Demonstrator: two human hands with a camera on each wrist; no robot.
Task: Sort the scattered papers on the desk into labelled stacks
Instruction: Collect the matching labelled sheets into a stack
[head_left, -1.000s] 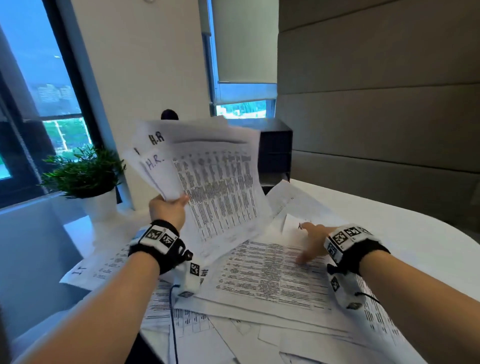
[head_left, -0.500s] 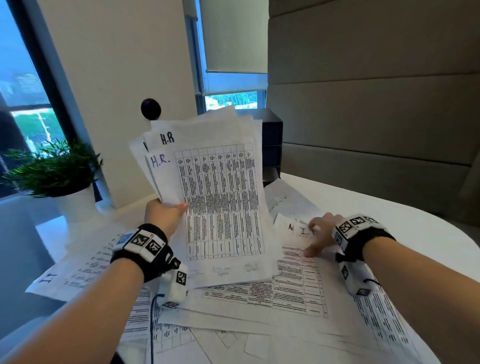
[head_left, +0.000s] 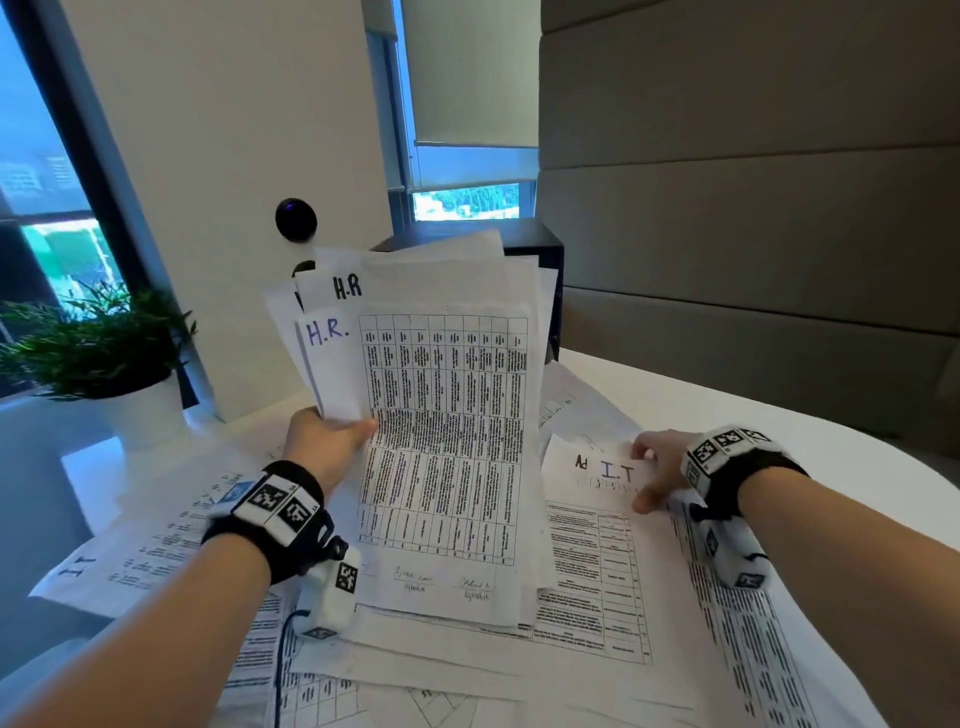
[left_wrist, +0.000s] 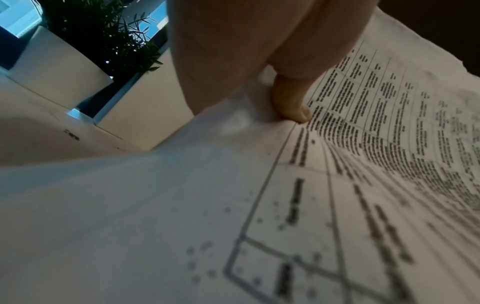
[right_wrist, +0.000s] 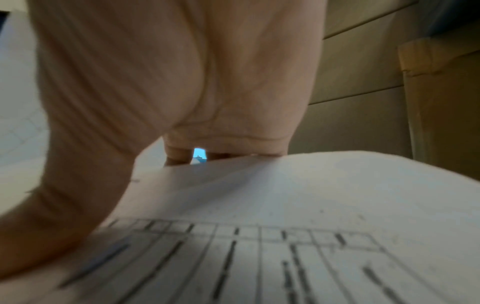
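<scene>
Print on the H.R. sheaf (head_left: 441, 415) is unreadable; left hand (head_left: 324, 447) grips its thin, limp pages. Right hand (head_left: 657, 473), at 3 o'clock, pinches the I.T sheet (head_left: 597, 470).

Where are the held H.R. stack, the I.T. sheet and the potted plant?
H.R. stack (head_left: 447, 441), head view, on the top sheet's printed table.
I.T. sheet (head_left: 615, 472), head view, on its handwritten label.
Potted plant (head_left: 93, 348), head view, on the leaves.
</scene>
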